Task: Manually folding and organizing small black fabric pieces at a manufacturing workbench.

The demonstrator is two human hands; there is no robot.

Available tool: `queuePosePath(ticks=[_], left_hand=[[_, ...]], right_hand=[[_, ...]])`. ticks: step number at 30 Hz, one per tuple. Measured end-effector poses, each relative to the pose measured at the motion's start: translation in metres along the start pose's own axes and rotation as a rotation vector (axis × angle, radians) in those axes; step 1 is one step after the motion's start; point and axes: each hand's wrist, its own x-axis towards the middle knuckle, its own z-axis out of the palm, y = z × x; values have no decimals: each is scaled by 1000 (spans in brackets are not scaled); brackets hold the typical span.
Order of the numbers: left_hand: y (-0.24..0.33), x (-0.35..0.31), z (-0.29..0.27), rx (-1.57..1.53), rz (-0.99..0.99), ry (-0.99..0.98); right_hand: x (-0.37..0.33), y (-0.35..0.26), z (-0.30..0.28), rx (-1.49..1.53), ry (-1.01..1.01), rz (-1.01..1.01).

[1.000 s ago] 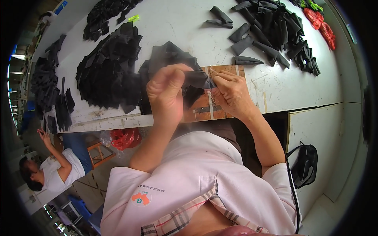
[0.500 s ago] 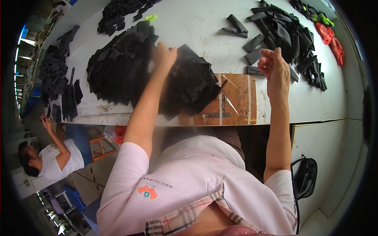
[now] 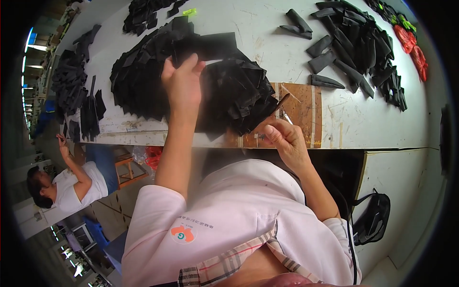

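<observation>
Holds left hand (image 3: 183, 81) over two adjoining black fabric piles (image 3: 229, 91) by the bench's (image 3: 267, 43) front edge and, apart, right hand (image 3: 290, 143) curled near one brown board (image 3: 306, 107), either grip unclear. Beyond, toward the right edge, one heap of black rolls (image 3: 351, 40), two red bags (image 3: 405, 39).

Flat black fabric pieces (image 3: 141, 76) in ragged, neighbouring heaps (image 3: 234, 91) on a white table (image 3: 272, 52)
</observation>
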Motion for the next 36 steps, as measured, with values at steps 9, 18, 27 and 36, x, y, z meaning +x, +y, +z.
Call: queuePosePath(ticks=[9,18,27,36], left_hand=[[-28,-122,-9,-419,-693,-140],[-30,-142,2,186,-595,-156],[-8,-133,22,348,-572,-379],[-11,-127,17,146,-791,-313]], right_hand=[[12,-4,43,318,243,-182],[5,-5,15,-403,477,-402],[5,15,-2,-711,519,-618],[7,14,-8,-1140,490,-826]])
